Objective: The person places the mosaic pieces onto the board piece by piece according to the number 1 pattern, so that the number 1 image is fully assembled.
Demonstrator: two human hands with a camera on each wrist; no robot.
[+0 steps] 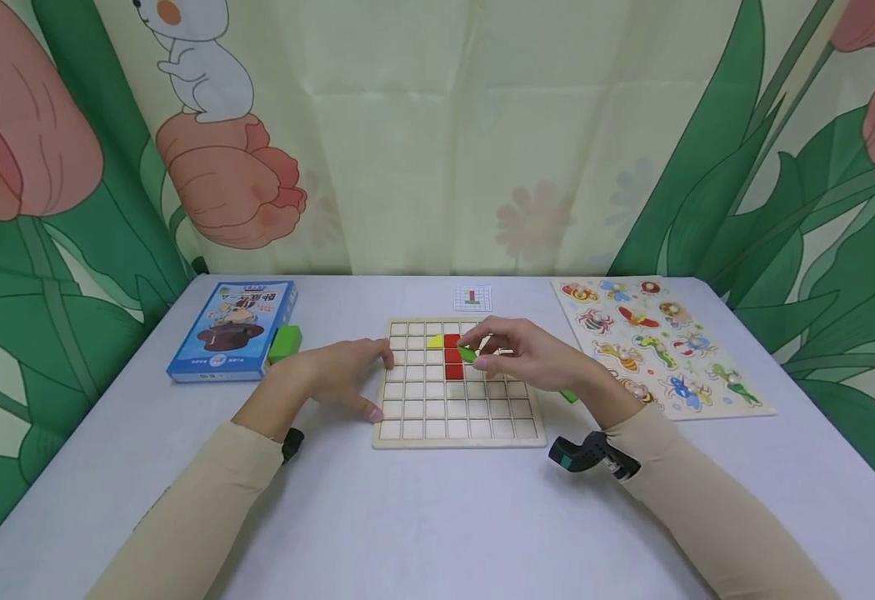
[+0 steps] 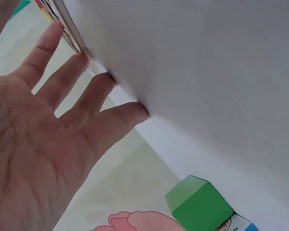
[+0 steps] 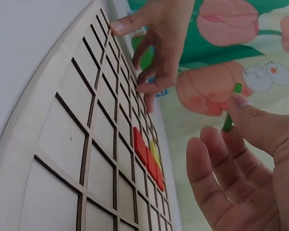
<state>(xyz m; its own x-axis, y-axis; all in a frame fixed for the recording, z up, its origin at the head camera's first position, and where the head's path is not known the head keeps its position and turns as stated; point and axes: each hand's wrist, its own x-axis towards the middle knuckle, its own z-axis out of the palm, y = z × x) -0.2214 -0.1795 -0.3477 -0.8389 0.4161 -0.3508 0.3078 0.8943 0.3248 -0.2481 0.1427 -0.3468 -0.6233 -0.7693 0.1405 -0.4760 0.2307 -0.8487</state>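
A wooden grid board [image 1: 460, 444] lies flat on the table. My right hand [image 1: 529, 353] pinches a thin green tile [image 1: 467, 355] between thumb and fingers, raised over the board's upper middle. Close by, red tiles [image 1: 453, 356] sit in a column of cells, with a yellow piece [image 1: 435, 342] left of the top one. My left hand [image 1: 338, 375] rests at the board's left edge, fingers spread and fingertips against the rim. In the right wrist view the green tile [image 3: 237, 88] appears edge-on, above the board's surface.
A small card [image 1: 472, 297] with a coloured grid pattern lies behind the board. At left are a blue box [image 1: 232, 332] and a green block [image 1: 285, 342]. On the right lies a board of cartoon insects [image 1: 662, 346]; a green piece [image 1: 568, 396] shows partly under the right wrist.
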